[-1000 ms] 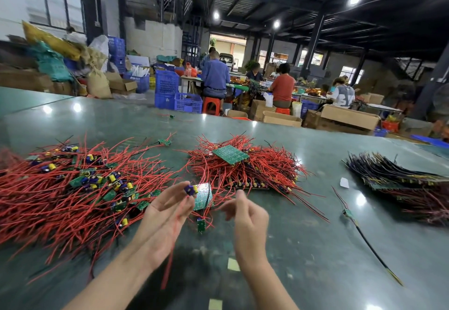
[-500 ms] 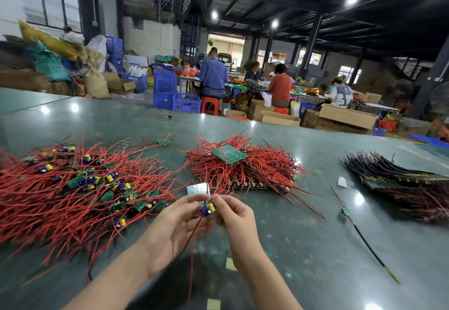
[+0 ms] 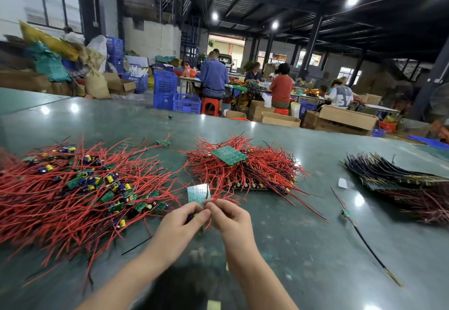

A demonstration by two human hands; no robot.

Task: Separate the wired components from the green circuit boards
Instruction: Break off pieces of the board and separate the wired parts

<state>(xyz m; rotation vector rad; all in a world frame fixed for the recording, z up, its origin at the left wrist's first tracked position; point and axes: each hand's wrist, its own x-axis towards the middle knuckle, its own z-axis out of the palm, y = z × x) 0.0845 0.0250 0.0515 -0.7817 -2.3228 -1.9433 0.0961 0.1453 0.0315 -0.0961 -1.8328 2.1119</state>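
Board (image 3: 198, 193) is standing up just above our 2 hands, over the surface (image 3: 303, 249) between the red wire piles, its flat face turned toward us. Its long axis is running roughly upright, tilted a little to the right, and its lower edge is dropping into the meeting point of our hands. Our left hand (image 3: 181, 224) is curling its fingers (image 3: 202, 213) around a blue component (image 3: 190, 217) and the board's lower corner. Our right hand (image 3: 232, 217) is pinching red wire (image 3: 211, 200) with thumb and forefinger pressed together, right beside the left fingertips. Both hands are equally near, so we are judging that the split turns on pulling them apart sideways. The loose pile (image 3: 80, 188) is lying to our left, the uncut stack (image 3: 243, 168) ahead.
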